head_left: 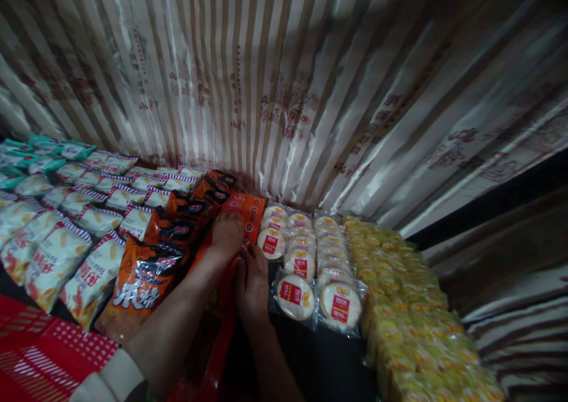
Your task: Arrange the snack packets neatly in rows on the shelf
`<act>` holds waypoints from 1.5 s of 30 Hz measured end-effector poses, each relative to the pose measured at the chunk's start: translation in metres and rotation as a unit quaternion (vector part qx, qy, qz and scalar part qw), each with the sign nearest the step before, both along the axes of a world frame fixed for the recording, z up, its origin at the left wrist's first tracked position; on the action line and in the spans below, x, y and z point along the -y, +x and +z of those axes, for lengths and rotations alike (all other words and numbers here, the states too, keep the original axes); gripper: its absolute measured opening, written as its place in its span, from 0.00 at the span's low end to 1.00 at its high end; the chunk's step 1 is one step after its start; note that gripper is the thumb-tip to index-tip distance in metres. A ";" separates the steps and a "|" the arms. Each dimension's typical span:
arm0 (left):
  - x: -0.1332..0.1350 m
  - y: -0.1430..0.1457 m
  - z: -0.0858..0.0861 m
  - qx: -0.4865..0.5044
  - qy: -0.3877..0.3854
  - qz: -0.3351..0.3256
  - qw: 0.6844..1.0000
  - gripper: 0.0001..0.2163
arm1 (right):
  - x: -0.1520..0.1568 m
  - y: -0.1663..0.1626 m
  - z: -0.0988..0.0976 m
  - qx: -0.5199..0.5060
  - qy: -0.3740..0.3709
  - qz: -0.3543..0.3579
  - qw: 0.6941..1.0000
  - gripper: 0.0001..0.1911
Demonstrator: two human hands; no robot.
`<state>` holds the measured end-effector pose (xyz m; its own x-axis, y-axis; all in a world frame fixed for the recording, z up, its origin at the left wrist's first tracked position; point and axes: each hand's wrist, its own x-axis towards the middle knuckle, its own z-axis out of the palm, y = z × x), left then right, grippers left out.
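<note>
My left hand [226, 232] is closed over the top of an orange-red snack packet [245, 211] in a column of such packets. My right hand [252, 284] lies just below it on the same column, fingers bent against the packets. Whether it grips one I cannot make out. Orange and black snack bags [146, 281] lie overlapped directly to the left. Clear packets of round white cakes with red labels [296, 297] sit directly to the right.
White snack bags with red print [53, 260] and teal-topped bags [53, 151] fill the left. A column of yellow packets [408, 319] runs down the right. A striped cream curtain [284, 83] hangs behind. A red patterned cloth [39, 349] lies at the lower left.
</note>
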<state>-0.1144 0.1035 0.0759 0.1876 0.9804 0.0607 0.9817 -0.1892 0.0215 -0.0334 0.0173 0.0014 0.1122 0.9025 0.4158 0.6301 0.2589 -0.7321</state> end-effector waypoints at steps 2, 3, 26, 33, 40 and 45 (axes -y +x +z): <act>0.000 0.000 0.000 -0.001 -0.003 0.003 1.000 0.14 | 0.000 0.000 0.000 0.003 -0.001 0.002 1.000 0.21; 0.000 0.000 0.001 -0.001 -0.004 0.004 1.000 0.14 | 0.000 0.000 0.000 0.003 0.000 0.002 1.000 0.20; 0.000 0.004 -0.009 0.002 0.037 0.041 0.998 0.15 | 0.000 -0.001 -0.002 -0.005 -0.005 -0.002 1.000 0.22; 0.001 0.004 -0.010 0.016 0.041 0.045 0.998 0.16 | 0.000 0.000 -0.003 -0.008 -0.003 -0.005 1.000 0.21; 0.003 0.005 -0.014 0.040 0.045 0.066 0.996 0.16 | 0.000 0.000 -0.003 -0.003 -0.007 -0.009 1.000 0.22; 0.004 0.001 -0.013 0.090 0.079 0.046 0.992 0.13 | 0.000 -0.001 -0.002 0.000 -0.013 -0.010 1.000 0.22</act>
